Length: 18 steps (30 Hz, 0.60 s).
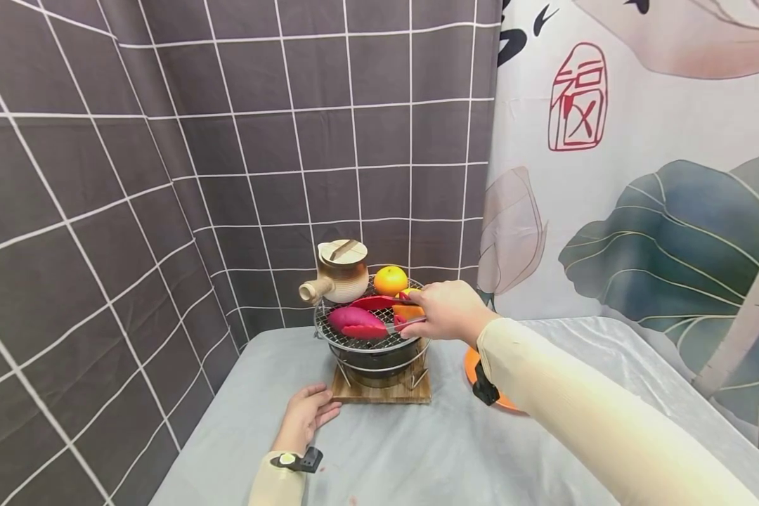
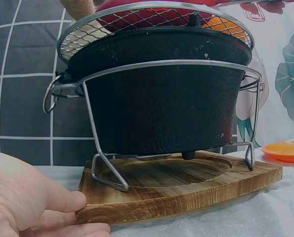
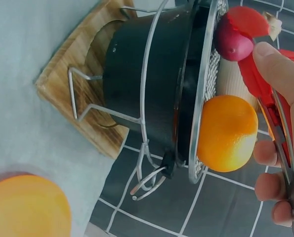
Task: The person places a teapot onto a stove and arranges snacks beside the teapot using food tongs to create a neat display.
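A grey cloth covered the tabletop [image 1: 417,450]. On it lay a wooden board [image 1: 382,392] beneath the stove, an orange plate [image 1: 471,365] just beside it, and the left hand [image 1: 306,414].

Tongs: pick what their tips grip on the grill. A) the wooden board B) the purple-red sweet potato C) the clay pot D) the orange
B: the right hand holds the red tongs, whose tips close on the sweet potato lying on the grill; the orange and pot sit apart behind it.
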Available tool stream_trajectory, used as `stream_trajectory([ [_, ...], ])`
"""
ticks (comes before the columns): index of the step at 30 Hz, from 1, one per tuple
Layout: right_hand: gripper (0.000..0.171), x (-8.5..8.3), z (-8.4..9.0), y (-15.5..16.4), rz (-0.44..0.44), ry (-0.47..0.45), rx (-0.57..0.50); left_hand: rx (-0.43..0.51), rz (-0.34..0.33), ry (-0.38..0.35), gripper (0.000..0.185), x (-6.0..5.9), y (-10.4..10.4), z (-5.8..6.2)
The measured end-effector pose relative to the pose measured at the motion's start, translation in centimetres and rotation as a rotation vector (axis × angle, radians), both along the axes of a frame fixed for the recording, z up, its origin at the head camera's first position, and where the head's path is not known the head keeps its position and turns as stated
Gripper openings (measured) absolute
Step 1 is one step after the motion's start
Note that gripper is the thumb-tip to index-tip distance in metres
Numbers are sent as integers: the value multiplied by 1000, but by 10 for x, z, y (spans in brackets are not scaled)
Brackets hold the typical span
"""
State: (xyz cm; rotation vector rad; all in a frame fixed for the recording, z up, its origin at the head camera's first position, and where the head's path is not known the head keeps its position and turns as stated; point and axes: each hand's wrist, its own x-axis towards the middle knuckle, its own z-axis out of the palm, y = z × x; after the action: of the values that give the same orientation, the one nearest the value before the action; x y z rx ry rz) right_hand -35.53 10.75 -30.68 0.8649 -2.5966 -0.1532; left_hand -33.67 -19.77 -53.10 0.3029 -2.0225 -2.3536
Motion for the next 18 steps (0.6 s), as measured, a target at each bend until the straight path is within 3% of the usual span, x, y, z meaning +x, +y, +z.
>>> stream_trajectory([
  [18, 64, 1, 7, 2, -10, 27, 39, 30, -6, 7, 50, -2, -2, -2],
])
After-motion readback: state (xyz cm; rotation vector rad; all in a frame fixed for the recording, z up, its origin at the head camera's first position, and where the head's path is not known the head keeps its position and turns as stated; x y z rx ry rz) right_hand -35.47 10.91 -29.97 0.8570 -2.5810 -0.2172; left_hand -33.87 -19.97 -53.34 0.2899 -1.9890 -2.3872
